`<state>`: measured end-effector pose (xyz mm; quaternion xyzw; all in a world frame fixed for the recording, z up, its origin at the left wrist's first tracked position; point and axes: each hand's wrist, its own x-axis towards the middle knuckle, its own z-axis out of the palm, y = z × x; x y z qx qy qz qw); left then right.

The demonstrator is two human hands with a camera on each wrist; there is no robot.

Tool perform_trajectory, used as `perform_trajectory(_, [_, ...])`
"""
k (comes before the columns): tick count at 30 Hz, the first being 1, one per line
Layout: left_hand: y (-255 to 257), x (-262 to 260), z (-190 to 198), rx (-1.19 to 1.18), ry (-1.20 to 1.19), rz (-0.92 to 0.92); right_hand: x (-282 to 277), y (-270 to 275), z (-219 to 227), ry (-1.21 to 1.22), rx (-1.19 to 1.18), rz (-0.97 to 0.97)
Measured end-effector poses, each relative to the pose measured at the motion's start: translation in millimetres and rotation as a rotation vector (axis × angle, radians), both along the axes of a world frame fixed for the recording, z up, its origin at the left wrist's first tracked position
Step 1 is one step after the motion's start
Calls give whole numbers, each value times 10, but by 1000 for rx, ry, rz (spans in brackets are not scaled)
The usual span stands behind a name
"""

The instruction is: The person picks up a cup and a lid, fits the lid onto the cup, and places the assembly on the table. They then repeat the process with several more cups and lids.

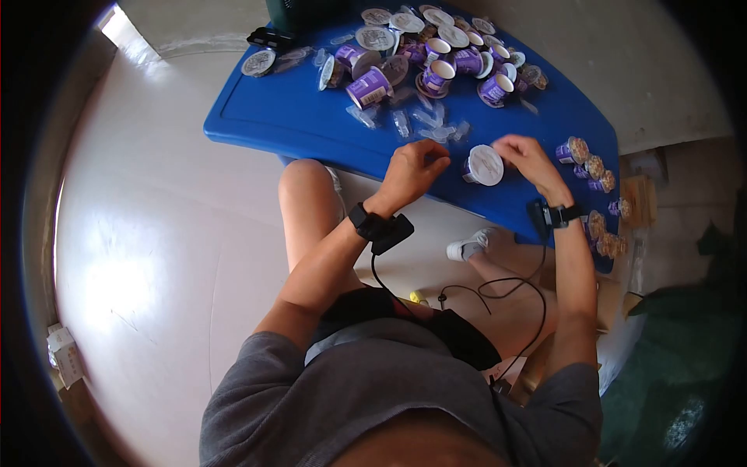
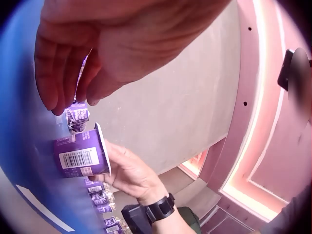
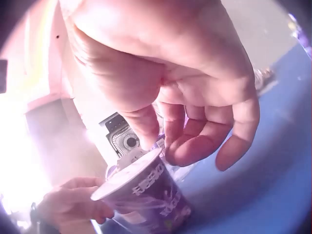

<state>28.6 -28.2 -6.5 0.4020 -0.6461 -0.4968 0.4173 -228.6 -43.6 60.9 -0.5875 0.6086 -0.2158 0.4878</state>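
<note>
A purple paper cup (image 1: 485,166) with a flat, pale lid stands near the front edge of the blue table (image 1: 257,117). Its barcode side faces the left wrist view. My right hand (image 1: 529,159) is at the far right side of the lid, the thumb and index tips right at the rim. In the right wrist view the other fingers of the right hand (image 3: 195,92) curl loosely beside the cup. To the left of the cup, my left hand (image 1: 412,173) hangs over the table edge, fingers loosely bent with a gap to the thumb and nothing seen between.
Clear plastic pieces (image 1: 432,121) lie beyond the cup. A heap of purple cups (image 1: 369,87) and round lidded tubs (image 1: 375,37) covers the back. Small cups with nut-like contents (image 1: 576,149) line the right side. A black cable (image 1: 517,280) hangs between the arms.
</note>
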Motion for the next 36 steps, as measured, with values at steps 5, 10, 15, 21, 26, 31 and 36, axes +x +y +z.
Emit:
perform_trajectory(5, [44, -60, 2, -111, -95, -4, 303, -634, -41, 298, -205, 109])
perform_trajectory(10, [18, -57, 0, -68, -62, 7, 382, -973, -268, 466, -44, 295])
perform_trajectory(15, [42, -75, 4, -22, -59, 13, 282, -863, -353, 300, -122, 243])
perform_trajectory(21, [18, -71, -53, -74, -51, 9, -116, -795, -345, 135, -94, 31])
perform_trajectory(26, [35, -96, -14, -47, -84, 38, -78, -568, -251, 424, -527, 287])
perform_trajectory(31, [18, -95, -75, -48, -67, 28, -75, -608, -390, 538, -596, 510])
perform_trajectory(36, [17, -110, -81, -84, -108, 23, 81, -589, -319, 223, -325, 271])
